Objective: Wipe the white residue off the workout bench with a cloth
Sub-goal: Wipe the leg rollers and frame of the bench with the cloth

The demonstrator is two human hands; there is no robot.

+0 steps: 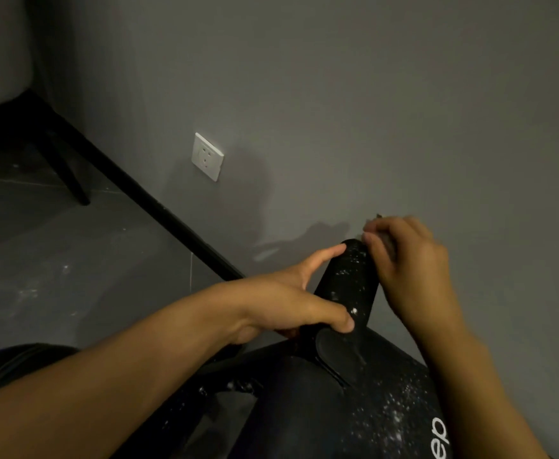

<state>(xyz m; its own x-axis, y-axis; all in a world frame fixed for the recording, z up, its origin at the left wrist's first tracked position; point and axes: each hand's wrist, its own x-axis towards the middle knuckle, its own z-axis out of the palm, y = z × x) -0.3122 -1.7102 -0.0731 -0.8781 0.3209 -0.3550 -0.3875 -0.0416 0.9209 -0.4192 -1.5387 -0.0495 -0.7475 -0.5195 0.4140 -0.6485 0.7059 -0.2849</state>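
The left hand [291, 303] holds the narrow pad [347, 286] of the workout bench [354, 419], with the thumb across its front and the index finger stretched along its left side. The right hand [404, 260] is closed around a small dark cloth [389, 242] at the pad's far end, near the wall [337, 94]. White residue [354, 260] speckles the pad and the bench's lower right part. The pad looks firm and smooth, best steadied from its sides. The cloth is soft and light, best kept bunched.
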